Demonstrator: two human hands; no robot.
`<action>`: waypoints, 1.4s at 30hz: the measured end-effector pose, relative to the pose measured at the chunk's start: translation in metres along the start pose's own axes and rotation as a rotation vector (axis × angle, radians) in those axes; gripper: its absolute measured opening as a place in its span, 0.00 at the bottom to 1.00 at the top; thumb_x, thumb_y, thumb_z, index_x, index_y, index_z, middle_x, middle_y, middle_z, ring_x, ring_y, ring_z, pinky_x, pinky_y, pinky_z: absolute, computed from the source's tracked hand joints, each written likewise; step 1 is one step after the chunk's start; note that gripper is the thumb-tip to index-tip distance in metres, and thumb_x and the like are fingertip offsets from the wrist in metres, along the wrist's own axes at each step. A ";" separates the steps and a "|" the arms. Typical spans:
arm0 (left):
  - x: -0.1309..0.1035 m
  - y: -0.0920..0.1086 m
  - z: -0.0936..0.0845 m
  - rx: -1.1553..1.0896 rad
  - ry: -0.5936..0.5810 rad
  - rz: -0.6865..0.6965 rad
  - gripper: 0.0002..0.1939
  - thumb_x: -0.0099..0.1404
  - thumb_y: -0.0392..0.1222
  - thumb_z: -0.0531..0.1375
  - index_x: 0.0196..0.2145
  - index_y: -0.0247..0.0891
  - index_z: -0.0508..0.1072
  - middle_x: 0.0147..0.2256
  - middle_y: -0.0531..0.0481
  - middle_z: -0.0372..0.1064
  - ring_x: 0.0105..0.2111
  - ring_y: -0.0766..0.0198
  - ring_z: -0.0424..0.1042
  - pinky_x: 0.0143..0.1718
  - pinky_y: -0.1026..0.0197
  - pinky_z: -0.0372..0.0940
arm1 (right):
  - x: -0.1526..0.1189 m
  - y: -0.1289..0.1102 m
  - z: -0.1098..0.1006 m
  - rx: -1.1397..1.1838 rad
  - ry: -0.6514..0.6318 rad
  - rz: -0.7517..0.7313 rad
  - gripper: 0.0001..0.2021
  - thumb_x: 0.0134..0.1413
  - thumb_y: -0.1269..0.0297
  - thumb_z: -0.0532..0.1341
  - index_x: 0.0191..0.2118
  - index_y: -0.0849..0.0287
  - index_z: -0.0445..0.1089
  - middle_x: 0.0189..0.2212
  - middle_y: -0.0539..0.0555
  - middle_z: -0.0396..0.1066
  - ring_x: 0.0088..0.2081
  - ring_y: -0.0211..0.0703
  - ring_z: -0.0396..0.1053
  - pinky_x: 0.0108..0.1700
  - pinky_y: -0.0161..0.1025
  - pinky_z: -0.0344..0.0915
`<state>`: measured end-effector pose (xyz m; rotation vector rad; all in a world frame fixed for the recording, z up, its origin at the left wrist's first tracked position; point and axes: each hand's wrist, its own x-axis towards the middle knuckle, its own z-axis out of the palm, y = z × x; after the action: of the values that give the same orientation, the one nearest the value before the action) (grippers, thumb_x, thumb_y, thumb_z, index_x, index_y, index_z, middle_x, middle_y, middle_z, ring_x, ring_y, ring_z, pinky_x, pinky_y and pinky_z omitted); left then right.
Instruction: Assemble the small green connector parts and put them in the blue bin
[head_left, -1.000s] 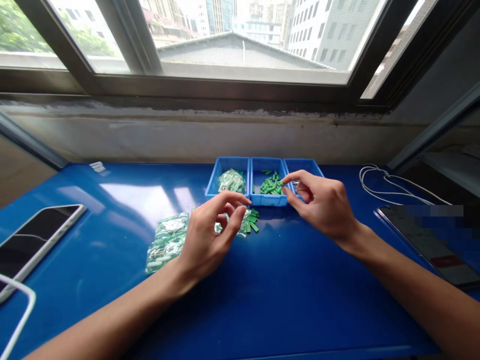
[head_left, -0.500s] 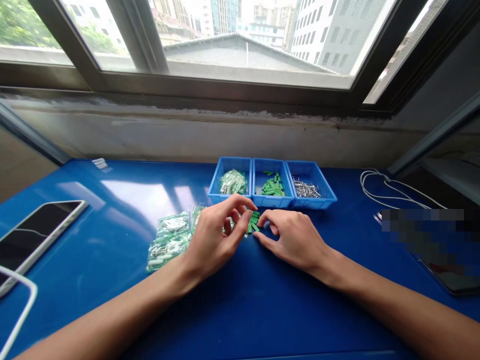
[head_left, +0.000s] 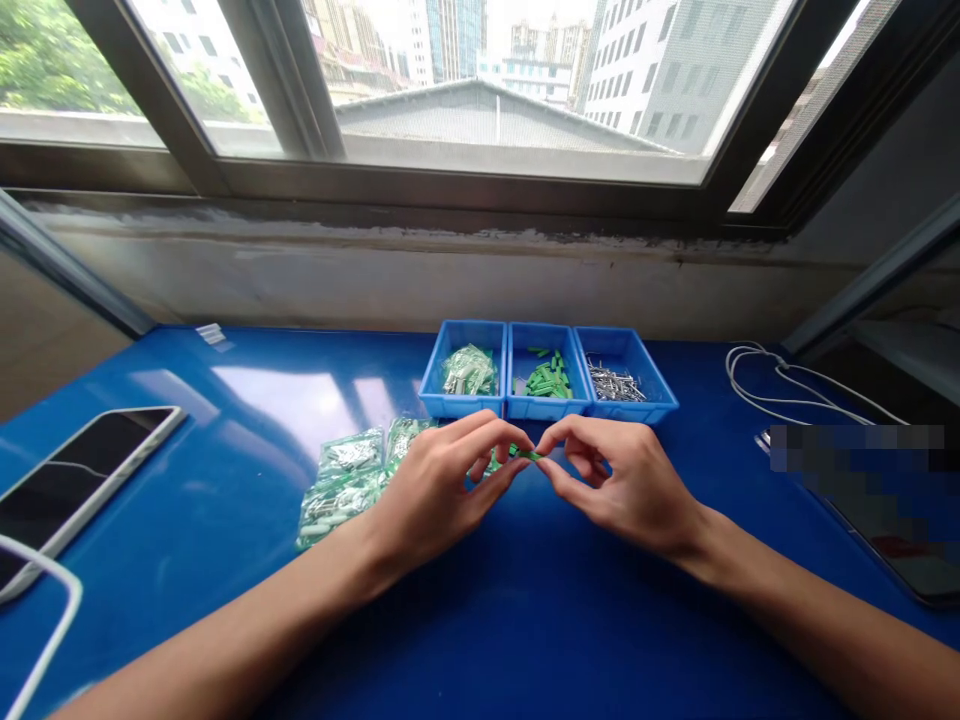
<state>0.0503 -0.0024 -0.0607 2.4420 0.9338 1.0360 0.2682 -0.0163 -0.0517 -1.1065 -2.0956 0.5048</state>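
Change: both hands had risen off the table since the earlier frames and met above it; the right hand had come back from the trays.
Left hand: thumb and forefinger were pinched nearly closed on the left end of a green piece; the other fingers were curled loosely beneath.
Right hand: thumb and forefinger were pinched close at the right end of the same piece; whether they also held something small against it could not be told.
Green piece: small, narrow, bright green, held about level between the two sets of fingertips, above the table and just in front of the trays.
Packets: clear bags of green and pale parts lay on the table left of the left hand, partly hidden by it.
Trays: three blue trays stood side by side; the left tray held a clear packet, the middle tray loose green pieces, the right tray small metal pins.
Surroundings: a phone lay far left, a white cable far right.
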 end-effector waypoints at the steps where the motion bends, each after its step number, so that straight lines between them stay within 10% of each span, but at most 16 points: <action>1: 0.000 0.000 0.000 0.008 0.003 0.003 0.04 0.71 0.35 0.61 0.41 0.38 0.77 0.31 0.53 0.72 0.25 0.69 0.66 0.26 0.67 0.61 | 0.000 0.000 0.000 0.012 0.002 0.004 0.02 0.59 0.68 0.65 0.37 0.60 0.75 0.20 0.43 0.60 0.20 0.32 0.58 0.25 0.32 0.57; 11: 0.000 -0.003 0.000 0.023 0.058 0.032 0.03 0.72 0.36 0.62 0.41 0.37 0.77 0.31 0.53 0.72 0.24 0.69 0.67 0.26 0.68 0.62 | -0.002 0.001 0.000 0.029 -0.001 0.009 0.03 0.59 0.68 0.65 0.39 0.61 0.74 0.20 0.42 0.58 0.20 0.31 0.59 0.25 0.30 0.58; 23: 0.001 0.008 -0.002 -0.112 -0.041 0.048 0.07 0.72 0.34 0.58 0.37 0.37 0.76 0.28 0.52 0.73 0.24 0.70 0.69 0.24 0.69 0.64 | -0.008 -0.017 -0.002 -0.173 0.152 -0.351 0.03 0.65 0.68 0.63 0.41 0.61 0.73 0.23 0.46 0.72 0.19 0.31 0.62 0.27 0.30 0.62; 30: -0.003 0.012 -0.002 -0.149 0.156 0.052 0.03 0.68 0.32 0.64 0.39 0.35 0.78 0.29 0.50 0.74 0.24 0.69 0.69 0.24 0.68 0.66 | -0.005 -0.008 -0.006 -0.180 0.154 -0.331 0.02 0.64 0.69 0.64 0.41 0.62 0.73 0.25 0.47 0.74 0.20 0.30 0.63 0.26 0.30 0.60; 42: -0.001 0.013 -0.004 -0.076 0.097 0.071 0.04 0.71 0.35 0.62 0.40 0.37 0.77 0.29 0.51 0.74 0.24 0.69 0.70 0.26 0.68 0.66 | -0.006 -0.014 -0.005 -0.189 0.225 -0.348 0.02 0.60 0.70 0.64 0.38 0.58 0.72 0.20 0.44 0.68 0.17 0.31 0.60 0.23 0.30 0.59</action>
<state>0.0519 -0.0124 -0.0520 2.3965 0.8271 1.2020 0.2668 -0.0289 -0.0423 -0.8279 -2.1033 0.0144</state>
